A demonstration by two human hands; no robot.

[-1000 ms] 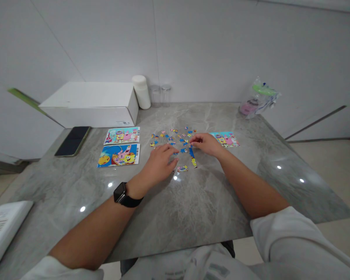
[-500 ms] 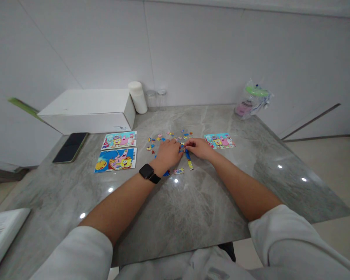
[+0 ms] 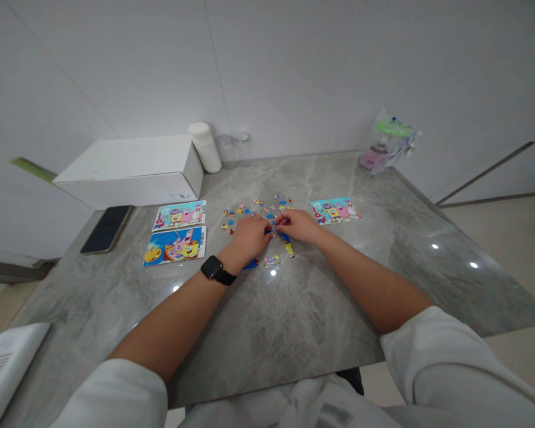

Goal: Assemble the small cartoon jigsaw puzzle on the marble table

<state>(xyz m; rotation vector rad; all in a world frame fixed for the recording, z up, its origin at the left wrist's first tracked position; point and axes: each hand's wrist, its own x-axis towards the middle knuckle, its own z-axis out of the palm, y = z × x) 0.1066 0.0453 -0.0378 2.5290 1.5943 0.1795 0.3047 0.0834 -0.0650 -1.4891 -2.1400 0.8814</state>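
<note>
Small jigsaw puzzle pieces (image 3: 241, 209) in blue, yellow and pink lie scattered around both hands at the middle of the table. My left hand (image 3: 252, 233), with a black watch on its wrist, is curled over the pieces, its fingertips closed at a puzzle piece (image 3: 274, 232). My right hand (image 3: 298, 226) meets it from the right, thumb and forefinger pinched on the same small spot. A joined strip of pieces (image 3: 288, 246) runs toward me below the right hand. Another joined bit (image 3: 271, 260) lies nearer. Blue pieces (image 3: 251, 264) are partly hidden by the left wrist.
Two cartoon picture cards (image 3: 175, 245) lie at left, another card (image 3: 336, 210) at right. Behind stand a white box (image 3: 129, 172), a white bottle (image 3: 205, 148), clear glasses (image 3: 242, 151) and a bagged cup (image 3: 386, 145). A phone (image 3: 107, 229) lies far left.
The view has tilted and shifted slightly. My hands stay together over the pieces; the right fingertips have edged left and toward me, close to the left fingertips.
</note>
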